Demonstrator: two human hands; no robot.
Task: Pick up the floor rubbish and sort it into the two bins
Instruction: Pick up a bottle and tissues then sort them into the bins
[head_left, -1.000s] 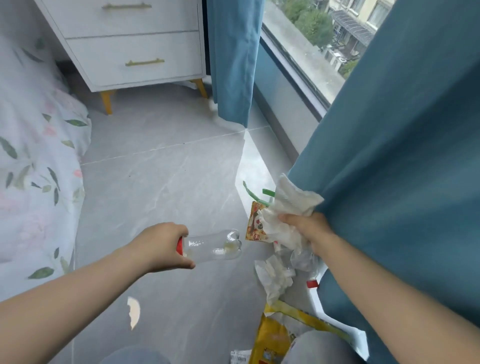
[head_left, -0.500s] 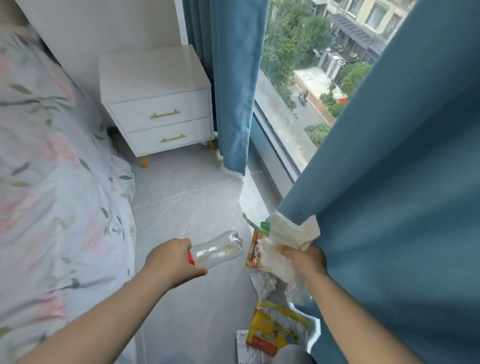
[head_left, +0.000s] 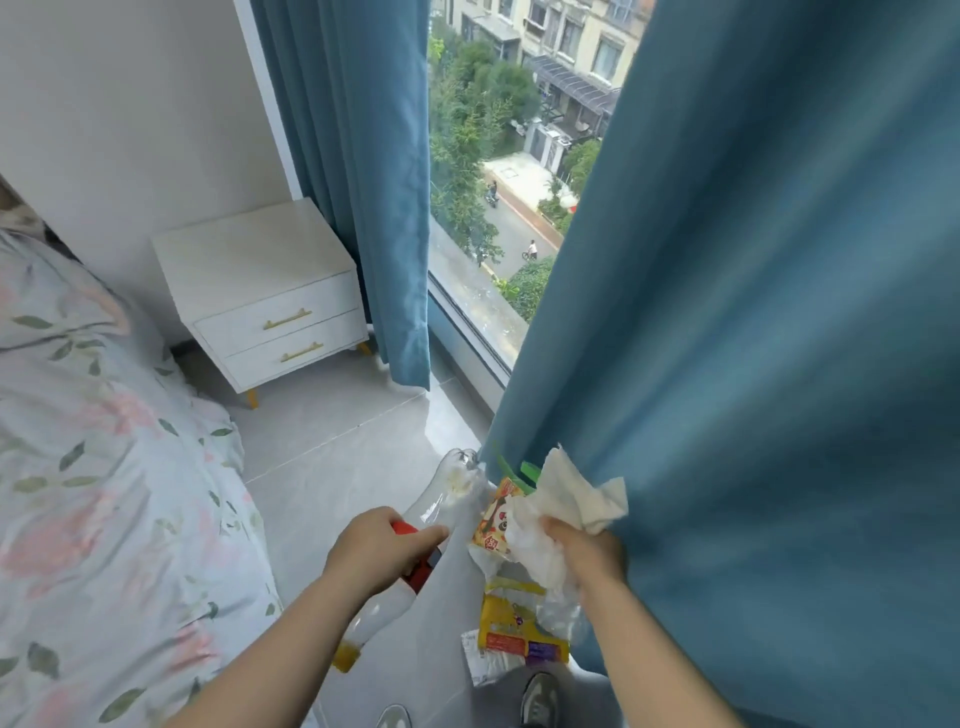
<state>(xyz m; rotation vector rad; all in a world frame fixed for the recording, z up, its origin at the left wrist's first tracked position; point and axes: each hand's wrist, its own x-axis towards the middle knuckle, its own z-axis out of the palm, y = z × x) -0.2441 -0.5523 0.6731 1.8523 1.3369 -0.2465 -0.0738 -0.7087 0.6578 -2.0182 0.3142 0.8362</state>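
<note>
— Your left hand (head_left: 382, 551) is curled tight round the clear bottle (head_left: 457, 488), its base pointing away. Why both hands full?
— Fewer trips, I'd guess. The blue curtain (head_left: 753, 364) crowds your right, so you hold everything low in front of you. A yellow packet (head_left: 511, 623) lies on the floor (head_left: 337, 441) by your shoe (head_left: 540, 696), not yet picked up.
— And your right hand (head_left: 582, 551)?
— Bunched on a white tissue (head_left: 576, 493), with a small snack wrapper (head_left: 493, 525) pinched in beside it. Neither bin shows; you'd need to turn and find them.

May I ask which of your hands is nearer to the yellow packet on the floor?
Right. The right hand is over the yellow packet; the left hand is farther off to its left.
</note>
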